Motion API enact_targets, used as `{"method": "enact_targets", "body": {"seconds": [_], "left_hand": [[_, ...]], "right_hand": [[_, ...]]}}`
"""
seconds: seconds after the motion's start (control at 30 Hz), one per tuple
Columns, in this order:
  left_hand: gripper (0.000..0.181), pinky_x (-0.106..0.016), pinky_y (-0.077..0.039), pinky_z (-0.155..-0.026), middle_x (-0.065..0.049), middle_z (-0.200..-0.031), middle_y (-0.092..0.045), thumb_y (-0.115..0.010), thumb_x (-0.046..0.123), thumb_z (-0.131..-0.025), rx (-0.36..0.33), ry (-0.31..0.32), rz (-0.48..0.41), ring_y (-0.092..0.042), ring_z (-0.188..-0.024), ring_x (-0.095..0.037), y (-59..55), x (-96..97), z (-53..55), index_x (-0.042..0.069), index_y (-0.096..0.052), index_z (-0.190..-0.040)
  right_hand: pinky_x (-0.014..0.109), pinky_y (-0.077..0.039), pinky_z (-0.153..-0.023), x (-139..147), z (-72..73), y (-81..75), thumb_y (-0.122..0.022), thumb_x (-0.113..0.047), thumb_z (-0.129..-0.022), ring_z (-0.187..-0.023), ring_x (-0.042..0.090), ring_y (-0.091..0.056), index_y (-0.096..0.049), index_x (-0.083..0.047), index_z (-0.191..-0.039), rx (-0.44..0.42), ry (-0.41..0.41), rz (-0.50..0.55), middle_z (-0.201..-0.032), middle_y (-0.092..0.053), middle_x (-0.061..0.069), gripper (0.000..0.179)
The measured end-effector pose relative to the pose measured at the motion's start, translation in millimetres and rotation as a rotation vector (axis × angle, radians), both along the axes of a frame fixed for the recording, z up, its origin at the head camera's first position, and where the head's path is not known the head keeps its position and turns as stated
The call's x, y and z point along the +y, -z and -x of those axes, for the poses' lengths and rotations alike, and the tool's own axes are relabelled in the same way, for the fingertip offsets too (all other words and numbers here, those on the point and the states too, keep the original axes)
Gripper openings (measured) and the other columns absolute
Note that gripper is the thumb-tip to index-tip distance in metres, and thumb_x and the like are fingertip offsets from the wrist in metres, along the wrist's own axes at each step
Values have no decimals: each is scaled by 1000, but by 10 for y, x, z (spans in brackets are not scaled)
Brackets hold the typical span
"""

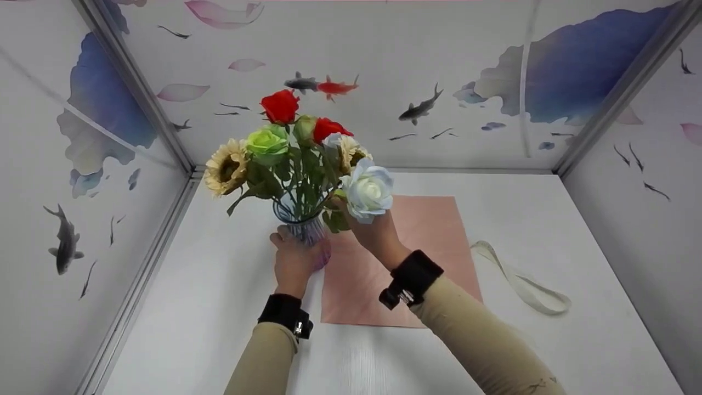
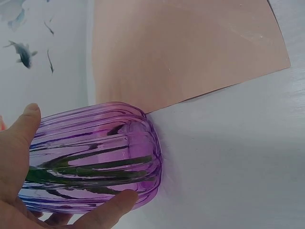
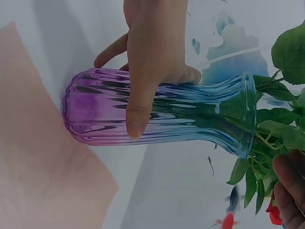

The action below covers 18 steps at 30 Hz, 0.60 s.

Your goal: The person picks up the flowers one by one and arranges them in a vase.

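Note:
A ribbed glass vase [image 3: 176, 112], purple at the base and blue toward the flared rim, stands upright with several stems inside. My left hand [image 1: 296, 260] grips its body, thumb and fingers on opposite sides. Artificial flowers rise from it: red roses [image 1: 280, 106], a green rose [image 1: 267, 144] and sunflowers [image 1: 226, 169]. My right hand [image 1: 378, 233] is at the right of the rim, fingers curled at the stem of a pale blue-white rose [image 1: 368, 189]. That bloom hides part of the fingers. In the right wrist view the fingertips [image 3: 288, 181] are beside green leaves [image 3: 279, 129].
A pink sheet of paper [image 1: 406, 263] lies flat on the white table [image 1: 241, 296], close to the vase's base. Right of it is a looped cream ribbon [image 1: 521, 285]. Panels printed with fish and petals [image 1: 384, 49] enclose the table at the back and both sides.

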<state>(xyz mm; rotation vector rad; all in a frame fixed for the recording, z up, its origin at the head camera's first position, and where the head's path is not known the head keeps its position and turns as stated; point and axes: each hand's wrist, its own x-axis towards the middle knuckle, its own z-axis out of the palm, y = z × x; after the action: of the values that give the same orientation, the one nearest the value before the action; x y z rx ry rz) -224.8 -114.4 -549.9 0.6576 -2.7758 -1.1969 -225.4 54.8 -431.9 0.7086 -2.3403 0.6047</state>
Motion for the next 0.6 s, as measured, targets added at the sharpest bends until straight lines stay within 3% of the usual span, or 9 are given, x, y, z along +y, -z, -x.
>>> {"method": "enact_targets", "body": {"seconds": [0.07, 0.1, 0.13, 0.2, 0.33, 0.47, 0.6], "left_hand": [[118, -57, -56, -92, -26, -145, -24, -76, 60, -79, 6, -3, 7, -63, -106, -46, 2, 1, -1, -1, -9, -155], [117, -57, -56, -91, -26, -144, -24, -75, 61, -80, 11, -1, 10, -63, -104, -46, 3, 1, -2, -1, -9, -155], [117, -57, -57, -90, -26, -143, -25, -74, 61, -80, 16, 0, 8, -64, -103, -45, 4, 2, -2, -1, -10, -154], [116, -57, -57, -89, -26, -142, -26, -73, 62, -80, 25, -2, 10, -64, -101, -44, 11, 4, 0, -2, -11, -154], [115, -59, -57, -88, -27, -141, -26, -73, 63, -80, 30, -7, 22, -63, -100, -45, 20, 13, 5, -3, -12, -153], [114, -59, -57, -88, -28, -140, -26, -73, 62, -80, 41, -11, 29, -63, -101, -46, 22, 17, 7, -4, -12, -151], [116, -60, -55, -91, -26, -140, -27, -74, 62, -79, 53, -17, 3, -63, -105, -47, 28, 11, -3, -3, -12, -152]], "right_hand": [[38, -49, -98, -3, 52, 7, -70, -15, -97, -109, 25, -61, -60, 3, -122, -100, -113, 150, -113, -63, 13, 32], [39, -49, -98, -14, 97, 8, -72, -13, -95, -108, 26, -61, -58, 6, -120, -158, -203, 322, -111, -62, 14, 34], [40, -50, -98, -18, 127, 9, -73, -11, -95, -106, 26, -61, -57, 6, -121, -203, -250, 417, -110, -63, 14, 35], [43, -50, -97, -22, 172, 13, -73, -10, -94, -105, 27, -62, -58, 6, -119, -252, -289, 501, -109, -63, 15, 33], [41, -52, -94, -37, 221, -3, -73, -9, -94, -101, 25, -64, -58, 5, -121, -312, -309, 590, -108, -64, 14, 34], [43, -52, -96, -64, 176, -85, -71, -4, -94, -103, 29, -66, -55, 7, -128, -378, -348, 686, -112, -65, 18, 38], [44, -53, -92, -82, 154, -149, -68, -2, -96, -98, 33, -67, -59, 9, -120, -414, -334, 713, -104, -65, 21, 28]]}}
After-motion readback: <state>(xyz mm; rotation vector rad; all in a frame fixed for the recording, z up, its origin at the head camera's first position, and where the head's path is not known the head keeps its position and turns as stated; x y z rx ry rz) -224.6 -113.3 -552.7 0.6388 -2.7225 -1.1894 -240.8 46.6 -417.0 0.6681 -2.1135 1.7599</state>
